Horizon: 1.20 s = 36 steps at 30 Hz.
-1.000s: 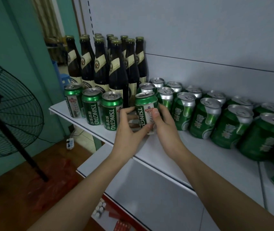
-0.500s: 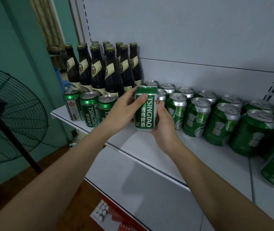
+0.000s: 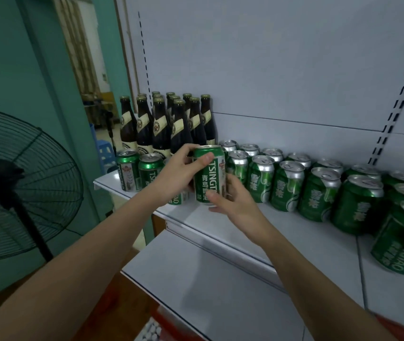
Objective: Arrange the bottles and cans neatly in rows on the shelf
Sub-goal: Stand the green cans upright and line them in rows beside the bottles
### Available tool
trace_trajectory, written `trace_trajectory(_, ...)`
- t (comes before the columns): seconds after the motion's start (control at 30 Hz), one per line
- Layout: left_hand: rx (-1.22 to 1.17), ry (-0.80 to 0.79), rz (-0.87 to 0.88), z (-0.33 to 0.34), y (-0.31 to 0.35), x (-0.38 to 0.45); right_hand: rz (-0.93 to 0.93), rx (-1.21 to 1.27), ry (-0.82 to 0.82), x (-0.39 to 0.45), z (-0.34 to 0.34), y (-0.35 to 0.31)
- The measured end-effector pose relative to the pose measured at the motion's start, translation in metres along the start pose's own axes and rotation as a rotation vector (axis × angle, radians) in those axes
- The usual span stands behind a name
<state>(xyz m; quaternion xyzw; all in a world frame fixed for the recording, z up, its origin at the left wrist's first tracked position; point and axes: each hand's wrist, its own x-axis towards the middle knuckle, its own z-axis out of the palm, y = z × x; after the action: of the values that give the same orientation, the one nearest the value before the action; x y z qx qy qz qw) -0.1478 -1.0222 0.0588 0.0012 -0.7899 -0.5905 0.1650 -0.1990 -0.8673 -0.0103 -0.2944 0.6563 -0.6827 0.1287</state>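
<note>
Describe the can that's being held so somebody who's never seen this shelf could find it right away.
Start at the cluster of dark brown glass bottles at the left end of the white metal shelf. Just in front of them, both hands hold one green Tsingtao aluminium can. Unlike its neighbours standing on the shelf, it is raised, left hand and right hand around it.

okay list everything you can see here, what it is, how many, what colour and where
Held Tsingtao can: one, green, above the shelf front.
Tsingtao cans: three visible, green, shelf's left end; one more at the far right.
Other cans: many, green with silver tops, rows to the right.
Bottles: about a dozen, dark with cream labels, back left.
Shelf: white.
Fan: one, black, left.
Left hand: grips the can's top.
Right hand: holds its lower part.
</note>
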Motion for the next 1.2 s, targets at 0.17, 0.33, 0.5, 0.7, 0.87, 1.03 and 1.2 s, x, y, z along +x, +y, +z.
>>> trace_trajectory(0.17,0.03,-0.069,-0.007,-0.008,0.014,-0.019,-0.05,-0.019,0.077,-0.027,0.011,-0.013)
trace_trajectory(0.33,0.069,-0.201,-0.001,-0.009,0.032,-0.049,-0.045,-0.071,0.108,-0.07,0.021,-0.026)
trace_trajectory(0.5,0.034,-0.266,0.021,0.003,0.041,-0.084,-0.019,-0.054,0.181,-0.122,0.027,-0.035)
trace_trajectory(0.7,0.002,-0.39,0.045,0.049,0.05,-0.116,-0.002,-0.105,0.301,-0.195,0.011,-0.041)
trace_trajectory(0.87,-0.047,-0.453,0.048,0.105,0.075,-0.127,0.048,-0.19,0.377,-0.235,-0.032,-0.06)
trace_trajectory(1.03,-0.025,-0.528,0.119,0.169,0.105,-0.14,0.039,-0.249,0.427,-0.28,-0.085,-0.078)
trace_trajectory(1.2,0.002,-0.567,0.174,0.249,0.142,-0.156,0.007,-0.245,0.51,-0.332,-0.148,-0.101)
